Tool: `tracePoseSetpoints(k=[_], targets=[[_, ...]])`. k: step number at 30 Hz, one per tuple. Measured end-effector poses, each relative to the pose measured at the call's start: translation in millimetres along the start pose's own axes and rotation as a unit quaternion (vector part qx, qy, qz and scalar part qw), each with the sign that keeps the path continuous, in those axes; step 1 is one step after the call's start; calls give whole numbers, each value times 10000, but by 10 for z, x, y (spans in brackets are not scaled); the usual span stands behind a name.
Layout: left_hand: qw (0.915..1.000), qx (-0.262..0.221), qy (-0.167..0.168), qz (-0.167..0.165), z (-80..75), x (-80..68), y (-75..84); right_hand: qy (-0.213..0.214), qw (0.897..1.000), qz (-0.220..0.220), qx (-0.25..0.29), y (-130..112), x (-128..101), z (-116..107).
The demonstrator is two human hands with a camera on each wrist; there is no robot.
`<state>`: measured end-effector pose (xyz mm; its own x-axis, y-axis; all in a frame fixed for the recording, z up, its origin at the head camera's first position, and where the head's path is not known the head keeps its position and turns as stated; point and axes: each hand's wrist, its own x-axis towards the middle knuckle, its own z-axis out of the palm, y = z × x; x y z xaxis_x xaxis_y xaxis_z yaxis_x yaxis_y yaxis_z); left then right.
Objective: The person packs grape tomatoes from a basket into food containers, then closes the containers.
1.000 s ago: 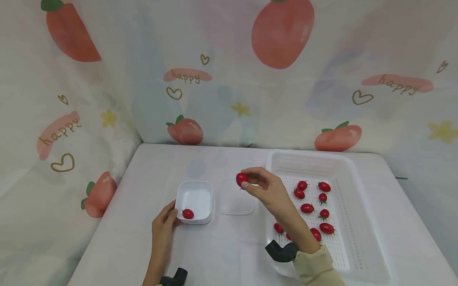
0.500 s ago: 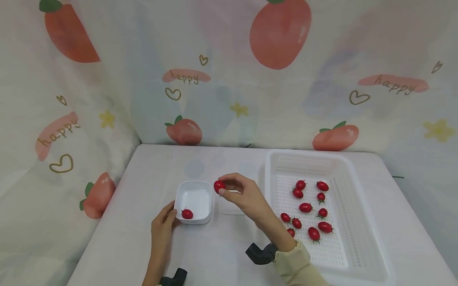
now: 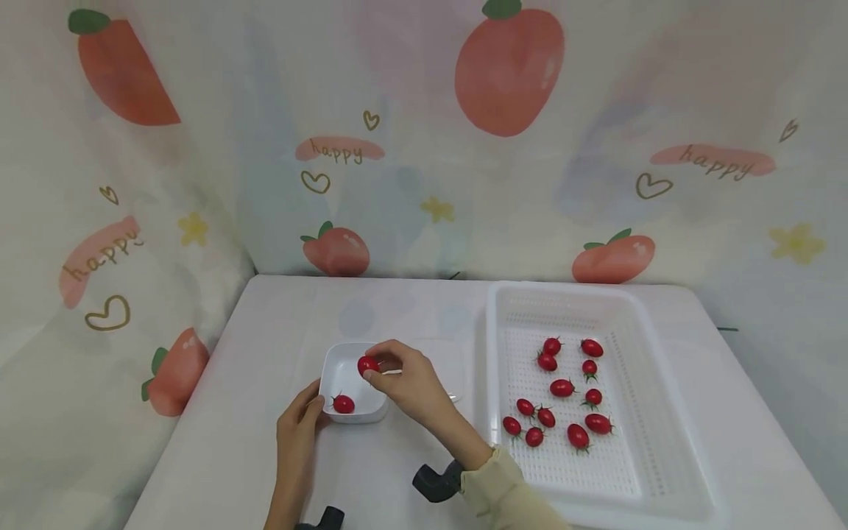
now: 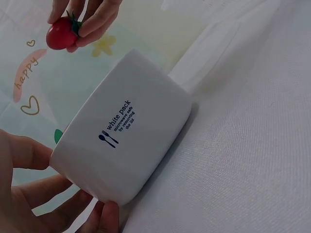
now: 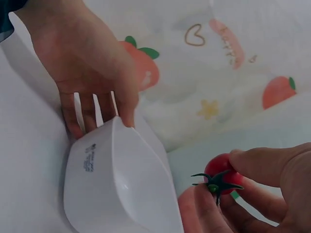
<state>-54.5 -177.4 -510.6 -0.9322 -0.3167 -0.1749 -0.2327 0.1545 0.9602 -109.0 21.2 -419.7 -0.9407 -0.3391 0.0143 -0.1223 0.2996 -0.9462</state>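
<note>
Several fruits are printed on the pale cloth that hangs at the left and runs on behind the white table. Next comes the left hand, its thumb at the rim and its fingers round the outer wall of a small white bowl, gripping it at the near left corner; the bowl stands upright on the table, and in the left wrist view its side reads "white pack" beside a printed spoon and fork. One small tomato lies in the bowl, toward the near left. A raised tomato is pinched between the thumb and fingertips of the right hand, above the bowl and clear of the rim, as both wrist views show. Below that hand are a black wrist piece and a light sleeve. Just beyond it, partly hidden, a clear lid lies on the table. Farthest right stands a white basket with holes in its floor, where twelve tomatoes lie scattered, several touching or nearly so.
</note>
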Motion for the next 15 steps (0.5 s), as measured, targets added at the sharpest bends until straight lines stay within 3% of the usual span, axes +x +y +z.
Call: tracePoseSetpoints(k=[15], targets=[[9999,-56,32,-156,-4,30,-14,-323,9970,169,-681,24,224,333]])
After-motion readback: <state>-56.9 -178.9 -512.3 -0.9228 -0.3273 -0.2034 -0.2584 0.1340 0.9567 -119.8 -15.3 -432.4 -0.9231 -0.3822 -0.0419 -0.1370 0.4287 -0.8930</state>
